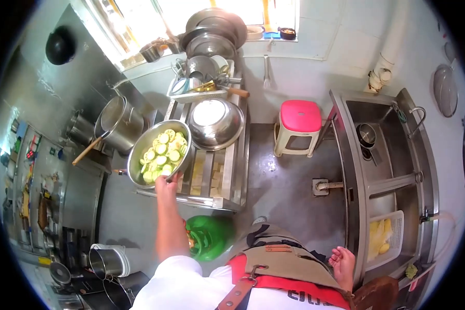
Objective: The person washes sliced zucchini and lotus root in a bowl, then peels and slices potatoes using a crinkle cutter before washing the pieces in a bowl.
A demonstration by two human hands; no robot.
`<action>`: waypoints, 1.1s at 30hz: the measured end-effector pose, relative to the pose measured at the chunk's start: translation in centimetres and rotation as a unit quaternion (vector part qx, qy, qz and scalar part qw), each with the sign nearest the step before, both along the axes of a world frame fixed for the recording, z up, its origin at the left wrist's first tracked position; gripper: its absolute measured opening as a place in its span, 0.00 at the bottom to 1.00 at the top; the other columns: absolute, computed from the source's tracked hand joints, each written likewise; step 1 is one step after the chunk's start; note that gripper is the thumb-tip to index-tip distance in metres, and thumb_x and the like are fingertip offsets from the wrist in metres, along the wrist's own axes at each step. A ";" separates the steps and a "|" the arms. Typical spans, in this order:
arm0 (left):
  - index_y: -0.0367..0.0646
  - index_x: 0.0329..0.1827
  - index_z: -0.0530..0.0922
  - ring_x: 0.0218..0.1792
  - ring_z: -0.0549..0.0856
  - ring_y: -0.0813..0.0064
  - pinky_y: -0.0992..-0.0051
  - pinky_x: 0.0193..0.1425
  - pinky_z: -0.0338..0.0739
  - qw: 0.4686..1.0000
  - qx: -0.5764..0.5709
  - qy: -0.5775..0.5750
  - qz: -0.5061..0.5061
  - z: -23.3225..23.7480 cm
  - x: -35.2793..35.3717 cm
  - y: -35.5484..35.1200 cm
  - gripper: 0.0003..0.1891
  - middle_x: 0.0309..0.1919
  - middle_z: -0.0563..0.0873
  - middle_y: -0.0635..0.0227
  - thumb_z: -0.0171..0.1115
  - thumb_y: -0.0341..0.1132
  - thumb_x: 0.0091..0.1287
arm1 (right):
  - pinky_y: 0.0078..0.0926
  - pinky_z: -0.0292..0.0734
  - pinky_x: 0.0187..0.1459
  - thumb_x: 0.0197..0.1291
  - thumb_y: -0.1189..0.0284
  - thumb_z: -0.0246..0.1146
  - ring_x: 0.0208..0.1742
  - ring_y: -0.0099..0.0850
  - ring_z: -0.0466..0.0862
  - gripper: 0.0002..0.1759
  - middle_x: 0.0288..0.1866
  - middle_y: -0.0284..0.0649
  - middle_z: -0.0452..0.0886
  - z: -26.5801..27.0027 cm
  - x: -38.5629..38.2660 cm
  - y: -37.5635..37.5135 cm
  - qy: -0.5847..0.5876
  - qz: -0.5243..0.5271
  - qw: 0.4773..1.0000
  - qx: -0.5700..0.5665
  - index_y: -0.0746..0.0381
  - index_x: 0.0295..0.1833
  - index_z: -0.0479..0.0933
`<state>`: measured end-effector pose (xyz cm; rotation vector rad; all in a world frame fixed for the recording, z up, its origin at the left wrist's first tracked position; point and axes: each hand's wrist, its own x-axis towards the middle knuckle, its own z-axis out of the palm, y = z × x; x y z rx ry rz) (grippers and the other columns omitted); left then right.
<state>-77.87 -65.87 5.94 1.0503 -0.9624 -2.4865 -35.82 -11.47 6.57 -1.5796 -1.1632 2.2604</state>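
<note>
My left hand (168, 184) grips the near rim of a steel bowl (134, 173) at the left end of the slatted metal rack (207, 175). Pale green and yellow vegetable slices (161, 149) lie in the bowl. Just right of it, an upturned steel bowl (217, 124) rests on the rack. My right hand (342, 260) hangs low beside the apron, close to the sink's near left side; its fingers are loosely curled and apart, with nothing between them.
A pink-topped stool (299, 116) stands between the rack and the double sink (357, 194). A white basket (398, 232) with yellow pieces sits in the sink. The green gas cylinder (212, 237) is below the rack. Large pots (124, 124) stand left.
</note>
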 end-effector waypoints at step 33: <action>0.35 0.44 0.77 0.30 0.82 0.74 0.75 0.33 0.80 0.712 -0.179 0.054 -0.677 1.6 18.9 35.5 0.08 0.29 0.81 0.67 0.60 0.29 0.66 | 0.27 0.81 0.39 0.66 0.64 0.60 0.35 0.27 0.83 0.19 0.44 0.42 0.84 -0.2 19.3 -2.0 -0.011 -0.130 0.989 0.069 0.68 0.54 0.77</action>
